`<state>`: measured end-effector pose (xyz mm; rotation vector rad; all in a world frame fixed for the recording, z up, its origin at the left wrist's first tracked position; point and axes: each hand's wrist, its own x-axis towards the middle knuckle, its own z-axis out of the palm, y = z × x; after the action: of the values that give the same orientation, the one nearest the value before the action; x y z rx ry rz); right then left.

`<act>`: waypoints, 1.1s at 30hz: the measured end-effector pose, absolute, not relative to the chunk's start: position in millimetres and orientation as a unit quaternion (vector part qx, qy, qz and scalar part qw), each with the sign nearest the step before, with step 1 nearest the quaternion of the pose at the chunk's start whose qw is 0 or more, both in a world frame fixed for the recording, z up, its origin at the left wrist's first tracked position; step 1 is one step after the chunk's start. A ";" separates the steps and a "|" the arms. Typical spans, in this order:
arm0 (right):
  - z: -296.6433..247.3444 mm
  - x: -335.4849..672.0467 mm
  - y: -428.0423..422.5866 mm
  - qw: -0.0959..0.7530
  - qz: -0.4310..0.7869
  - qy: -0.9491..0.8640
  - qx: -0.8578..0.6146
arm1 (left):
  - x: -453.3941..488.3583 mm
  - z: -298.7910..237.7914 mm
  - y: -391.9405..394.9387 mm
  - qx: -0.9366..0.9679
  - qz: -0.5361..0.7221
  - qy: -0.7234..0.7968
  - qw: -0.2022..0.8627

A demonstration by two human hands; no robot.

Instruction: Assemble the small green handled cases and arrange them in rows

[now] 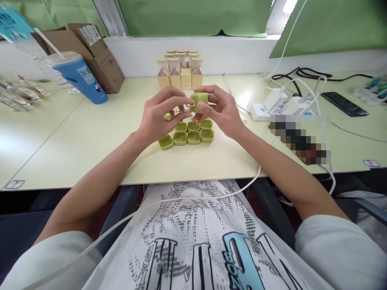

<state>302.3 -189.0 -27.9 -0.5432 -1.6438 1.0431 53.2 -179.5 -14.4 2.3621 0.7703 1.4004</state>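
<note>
Above the table, my right hand [225, 110] is closed around a small rounded green box [200, 100], thumb in front and fingers behind. My left hand [161, 110] comes in from the other side with bent fingers, its fingertips at the box's left edge. Something small and yellowish shows at those fingertips, too small to make out. Below the hands, several open green square boxes [194, 137] stand in rows on the table. Part of the back row is hidden by my left hand.
Small cream cartons [186, 77] with raised flaps stand by the wall. On the left are a blue cup [81, 78] with a straw and a cardboard box [105, 66]. A power strip [261, 112], cables and a black phone [344, 103] lie right. A white cable [193, 198] crosses my lap.
</note>
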 end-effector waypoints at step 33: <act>-23.7 338.7 -152.6 0.580 0.328 -0.648 -0.369 | -18.6 -4.9 -123.2 0.894 0.150 0.417 0.065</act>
<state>338.7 -152.6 -23.7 -0.8620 -1.5155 0.7657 -18.6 -123.2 -4.9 2.6988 1.2589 0.4525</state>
